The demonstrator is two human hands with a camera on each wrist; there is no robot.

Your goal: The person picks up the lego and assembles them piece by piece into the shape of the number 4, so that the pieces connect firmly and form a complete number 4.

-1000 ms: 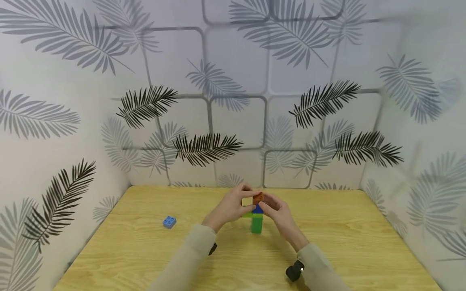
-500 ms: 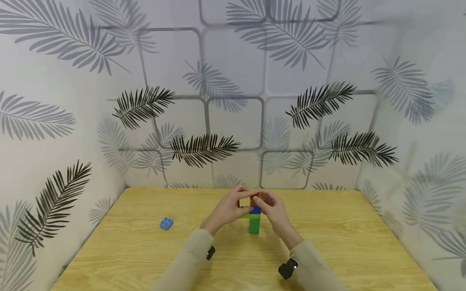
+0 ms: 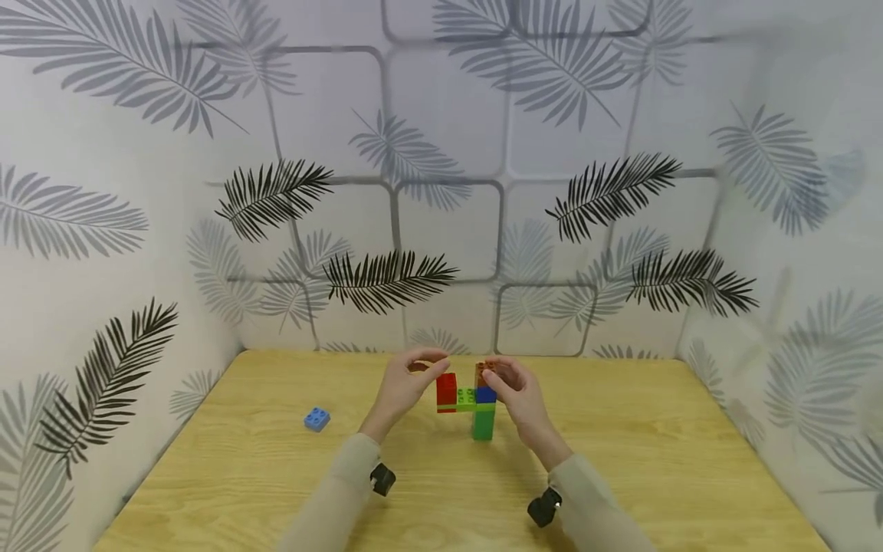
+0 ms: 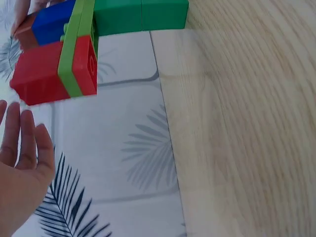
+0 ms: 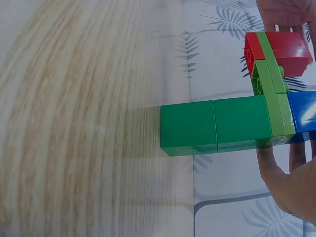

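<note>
A toy-brick build stands on the table: two green bricks (image 5: 215, 126) at the bottom, a lime-green plate (image 3: 466, 398) across them, a blue brick (image 3: 486, 395) and an orange-brown brick (image 4: 25, 32) on top. The plate juts out to the left and carries a red brick (image 3: 447, 388) at its end, with more red below it. My right hand (image 3: 522, 397) pinches the orange-brown brick, thumb at its front, other fingers behind. Just left of the red brick, my left hand (image 3: 402, 389) is held apart from it, its fingers extended in the left wrist view and nothing in them.
A loose light-blue brick (image 3: 316, 418) with studs up lies on the left part of the wooden table (image 3: 228, 491). Behind the table rises a wall (image 3: 448, 230) with a leaf pattern. Each wrist wears a small black camera (image 3: 544, 507).
My left hand has let go of the build and moved left, bringing the red brick into full view. My right hand stays at the top brick. The light-blue brick still lies there.
</note>
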